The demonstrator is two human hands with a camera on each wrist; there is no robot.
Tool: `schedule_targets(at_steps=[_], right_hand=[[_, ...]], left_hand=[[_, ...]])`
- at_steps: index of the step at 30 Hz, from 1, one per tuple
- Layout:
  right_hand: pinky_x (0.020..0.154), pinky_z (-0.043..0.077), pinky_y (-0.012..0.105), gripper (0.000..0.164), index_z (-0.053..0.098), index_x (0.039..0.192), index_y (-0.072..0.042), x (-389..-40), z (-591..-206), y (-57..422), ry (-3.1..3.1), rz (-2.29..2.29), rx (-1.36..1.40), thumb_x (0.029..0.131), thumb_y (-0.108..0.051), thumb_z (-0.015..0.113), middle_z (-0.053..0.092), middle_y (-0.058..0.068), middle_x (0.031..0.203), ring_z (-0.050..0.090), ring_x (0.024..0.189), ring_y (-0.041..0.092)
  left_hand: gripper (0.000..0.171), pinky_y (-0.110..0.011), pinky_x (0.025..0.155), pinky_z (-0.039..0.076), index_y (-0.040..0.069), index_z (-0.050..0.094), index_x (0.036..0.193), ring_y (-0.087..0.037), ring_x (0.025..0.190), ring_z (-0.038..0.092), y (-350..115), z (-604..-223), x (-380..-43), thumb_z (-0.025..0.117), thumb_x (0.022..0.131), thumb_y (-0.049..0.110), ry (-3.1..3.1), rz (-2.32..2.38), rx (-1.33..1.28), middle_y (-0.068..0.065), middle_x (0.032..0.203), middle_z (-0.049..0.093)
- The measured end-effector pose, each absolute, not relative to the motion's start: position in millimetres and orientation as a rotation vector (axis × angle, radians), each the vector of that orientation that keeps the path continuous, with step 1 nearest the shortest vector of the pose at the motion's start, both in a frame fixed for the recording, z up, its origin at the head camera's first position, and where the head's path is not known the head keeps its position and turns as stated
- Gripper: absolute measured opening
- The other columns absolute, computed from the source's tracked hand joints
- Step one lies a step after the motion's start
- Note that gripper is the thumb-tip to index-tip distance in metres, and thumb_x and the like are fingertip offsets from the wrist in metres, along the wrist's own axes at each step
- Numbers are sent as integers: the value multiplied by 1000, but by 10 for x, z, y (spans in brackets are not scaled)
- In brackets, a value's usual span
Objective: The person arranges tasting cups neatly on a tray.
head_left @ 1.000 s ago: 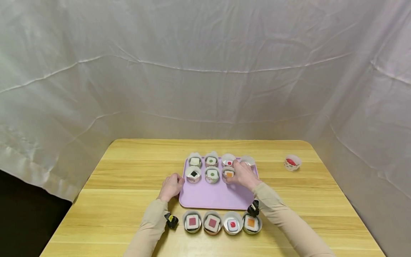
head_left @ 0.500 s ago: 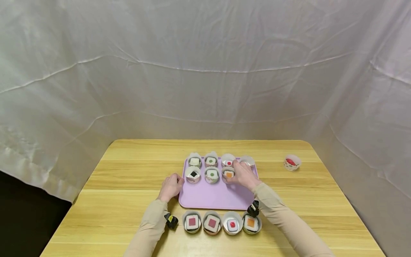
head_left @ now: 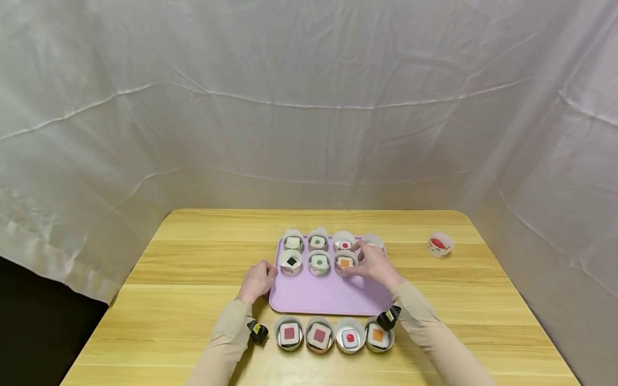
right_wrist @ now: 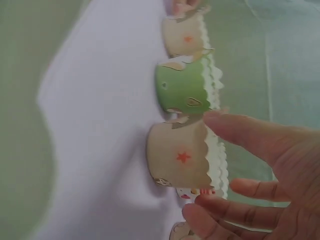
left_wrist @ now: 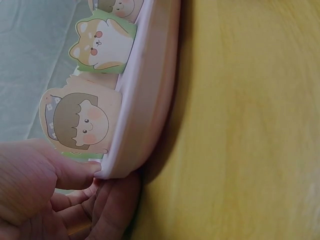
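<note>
A lilac tray [head_left: 321, 292] holds two rows of paper baking cups, most with a toy sushi roll inside. My left hand [head_left: 258, 280] pinches the tray's left rim, thumb on top and fingers curled beneath, as the left wrist view shows. My right hand [head_left: 374, 265] is spread around the right side of the front row's orange-centred sushi cup [head_left: 345, 263]. In the right wrist view its thumb and fingers stand apart on either side of this beige cup [right_wrist: 175, 155], near the rim and not gripping it. The hand partly covers the back-right cup [head_left: 372, 240].
Several more cups with sushi line the table in front of the tray, among them a cup with a red centre [head_left: 350, 336]. A lone cup with a red piece [head_left: 439, 244] stands at the far right of the wooden table [head_left: 193, 257]. Pale curtains surround it.
My right hand has drawn back slightly to the right, its fingers loosening from the orange-centred sushi cup, which stays in the front row. My left hand has kept still on the tray.
</note>
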State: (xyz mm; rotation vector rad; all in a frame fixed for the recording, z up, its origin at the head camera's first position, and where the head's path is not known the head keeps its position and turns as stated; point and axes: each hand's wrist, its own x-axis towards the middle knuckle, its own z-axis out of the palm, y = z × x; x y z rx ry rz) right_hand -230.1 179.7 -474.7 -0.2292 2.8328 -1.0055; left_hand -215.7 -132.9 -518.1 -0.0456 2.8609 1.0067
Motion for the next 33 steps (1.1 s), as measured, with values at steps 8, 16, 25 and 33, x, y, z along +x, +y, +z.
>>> schedule_targets(at_steps=[8, 16, 25, 33], right_hand=[[71, 50, 21, 52, 58, 118, 6, -2278, -4799, 2036, 2771, -1446, -226, 80, -18, 84, 65, 22, 100, 59, 81, 14], [77, 50, 11, 47, 56, 125, 6, -2273, -4891, 2246, 2681, -2052, 118, 86, -10, 78, 64, 16, 105, 59, 84, -2], [81, 49, 8, 48, 55, 127, 4, -2295, -4969, 2480, 2639, -2473, 516, 86, -8, 77, 58, -3, 105, 57, 95, 5], [100, 37, 30, 61, 50, 130, 0, -2330, -5111, 2730, 2887, -2373, 926, 80, -15, 82, 50, 2, 118, 46, 112, 16]], left_hand=[[19, -33, 68, 49, 3, 64, 91, -21, 73, 62, -1330, -5176, -2155, 54, 99, 17, 2860, 1002, -47, -11, 82, 68], [19, -32, 67, 49, 3, 63, 92, -21, 73, 61, -1333, -5170, -2149, 54, 99, 17, 2852, 1008, -52, -11, 82, 67], [19, -32, 68, 49, 3, 63, 91, -21, 73, 61, -1327, -5171, -2148, 54, 99, 17, 2865, 999, -48, -11, 81, 67], [19, -33, 68, 49, 3, 64, 92, -22, 74, 61, -1323, -5173, -2145, 54, 99, 17, 2872, 1001, -54, -11, 82, 67]])
